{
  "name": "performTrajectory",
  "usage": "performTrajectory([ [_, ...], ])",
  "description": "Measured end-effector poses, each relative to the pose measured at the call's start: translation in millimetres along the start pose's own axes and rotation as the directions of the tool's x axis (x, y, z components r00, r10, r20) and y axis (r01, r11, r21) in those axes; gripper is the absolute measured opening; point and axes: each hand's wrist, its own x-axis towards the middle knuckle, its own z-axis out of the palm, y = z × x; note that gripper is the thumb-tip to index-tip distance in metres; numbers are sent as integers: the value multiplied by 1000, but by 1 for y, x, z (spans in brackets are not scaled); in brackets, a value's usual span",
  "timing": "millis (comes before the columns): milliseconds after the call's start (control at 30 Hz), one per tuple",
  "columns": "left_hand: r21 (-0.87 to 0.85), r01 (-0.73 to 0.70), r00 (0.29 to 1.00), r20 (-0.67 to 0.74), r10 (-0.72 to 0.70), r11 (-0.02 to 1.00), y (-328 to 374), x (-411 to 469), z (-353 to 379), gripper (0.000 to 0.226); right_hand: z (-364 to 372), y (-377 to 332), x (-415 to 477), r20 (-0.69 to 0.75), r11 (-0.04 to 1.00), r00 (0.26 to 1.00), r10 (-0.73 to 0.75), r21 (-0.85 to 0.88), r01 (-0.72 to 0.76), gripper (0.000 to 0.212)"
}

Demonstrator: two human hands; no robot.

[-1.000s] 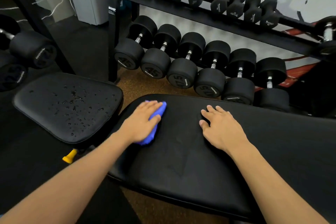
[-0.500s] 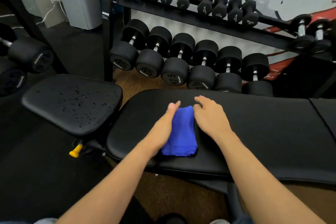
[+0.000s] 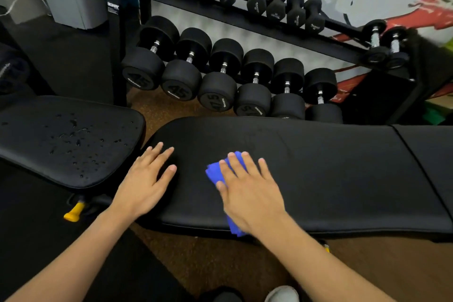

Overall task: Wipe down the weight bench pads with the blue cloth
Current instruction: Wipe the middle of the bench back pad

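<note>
The long back pad [image 3: 318, 169] is the biggest thing here. It fills the middle of the frame with its long axis running left to right, and most of its length stretches toward the right edge. The shorter seat pad [image 3: 49, 154] sits at the left, just beside the back pad's rounded end with a narrow gap between them. The right hand [image 3: 247, 193] lies left of centre on the back pad, palm down and fingers straight and spread, pressing rather than pinching. The left hand [image 3: 147, 179] rests flat and bare on the same pad's left end, fingers straight, holding nothing. The blue cloth [image 3: 212, 173] is trapped under the right hand, one corner showing past the fingertips and another at the pad's near edge. Water drops [image 3: 78, 140] are scattered over the seat pad, so it looks not yet wiped. The wet pad lies to the left of the cloth, beyond the left hand, which is the nearer hand to it. To reach it, the cloth probably has to slide left past that hand or be passed over.
</note>
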Motion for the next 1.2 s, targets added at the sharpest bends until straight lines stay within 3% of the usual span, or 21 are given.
performTrajectory([
  [100,66,-27,997,68,23,997,-7,18,6,79,-7,57,59,-37,969,974,225,-102,-227,60],
  [200,93,-37,997,69,31,995,-13,20,11,77,-8,65,99,-27,937,945,327,-116,-328,59],
  [400,94,-20,999,43,16,995,-12,20,11,75,2,-1,7,-60,998,998,22,-52,-25,60],
  [500,86,-17,999,38,14,996,-11,17,13,74,-3,31,6,-86,985,986,144,-83,-151,58],
  [667,81,-33,999,40,30,996,-13,19,12,77,-14,76,96,-63,902,905,420,-78,-424,55],
  [733,80,-35,999,41,32,996,-14,19,12,77,-7,56,101,-84,912,914,397,-75,-403,54],
  [833,88,-27,999,40,23,996,-12,19,11,76,2,17,43,-83,977,979,186,-86,-193,59],
  [900,92,-22,999,40,19,996,-11,20,11,77,-1,16,-3,-78,990,989,122,-67,-127,57],
  [1033,92,-18,999,37,15,996,-11,18,12,77,-9,73,5,-161,949,951,266,-132,-287,55],
  [1200,91,-16,1000,19,14,996,-11,19,13,76,-14,83,88,-92,915,919,383,-99,-391,52],
])
